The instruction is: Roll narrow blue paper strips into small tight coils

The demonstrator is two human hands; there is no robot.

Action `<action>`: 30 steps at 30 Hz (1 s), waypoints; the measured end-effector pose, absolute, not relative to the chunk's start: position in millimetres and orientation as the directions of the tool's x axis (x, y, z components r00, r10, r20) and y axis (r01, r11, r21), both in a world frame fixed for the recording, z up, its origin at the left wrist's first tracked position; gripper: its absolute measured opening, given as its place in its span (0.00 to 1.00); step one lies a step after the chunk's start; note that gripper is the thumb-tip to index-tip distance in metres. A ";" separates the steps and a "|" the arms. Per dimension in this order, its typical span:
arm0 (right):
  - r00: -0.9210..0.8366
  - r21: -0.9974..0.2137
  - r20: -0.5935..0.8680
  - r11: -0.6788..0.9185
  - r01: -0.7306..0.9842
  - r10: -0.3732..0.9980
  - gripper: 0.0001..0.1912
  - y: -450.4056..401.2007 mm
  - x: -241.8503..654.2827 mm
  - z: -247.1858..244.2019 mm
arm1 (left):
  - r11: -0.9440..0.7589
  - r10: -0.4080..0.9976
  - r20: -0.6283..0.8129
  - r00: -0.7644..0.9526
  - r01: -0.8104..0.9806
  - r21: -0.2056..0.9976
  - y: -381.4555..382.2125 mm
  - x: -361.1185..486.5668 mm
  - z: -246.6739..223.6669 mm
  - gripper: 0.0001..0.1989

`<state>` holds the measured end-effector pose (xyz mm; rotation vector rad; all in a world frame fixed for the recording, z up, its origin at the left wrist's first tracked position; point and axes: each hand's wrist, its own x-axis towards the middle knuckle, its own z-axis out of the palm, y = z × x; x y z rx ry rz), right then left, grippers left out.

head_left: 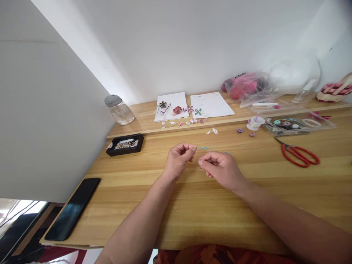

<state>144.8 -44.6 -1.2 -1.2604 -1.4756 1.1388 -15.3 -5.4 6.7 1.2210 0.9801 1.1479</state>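
Note:
My left hand [178,158] and my right hand [220,167] are close together above the middle of the wooden table [192,205]. Both pinch a thin light-blue paper strip [203,147]. The left thumb and forefinger hold one end of it. The strip runs right, over the right hand's fingers, and its far end shows by the right knuckles. Several small quilled paper petals [192,121] lie on the table beyond the hands.
Two white sheets [211,104] with quilled flowers lie at the back. A jar [119,110], a black tray of beads [125,144] and a phone [73,209] are at left. Red scissors [299,154], a clear box [298,124] and plastic bags [247,88] are at right.

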 end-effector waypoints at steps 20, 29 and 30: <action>0.099 -0.854 0.416 0.351 0.384 0.904 0.07 -33.8 168.2 20.3 | -0.100 0.943 0.080 0.323 0.045 0.994 -9.5 -15.9 12.3 0.14; 0.037 -0.961 0.177 0.165 0.221 0.983 0.13 -20.8 173.8 16.5 | -0.018 0.916 0.033 0.400 -0.040 0.999 -11.4 -18.3 14.1 0.13; 0.033 -0.978 0.126 0.118 0.174 0.992 0.14 -20.4 172.8 14.7 | -0.011 0.917 0.035 0.398 -0.061 0.998 -11.0 -18.4 12.7 0.13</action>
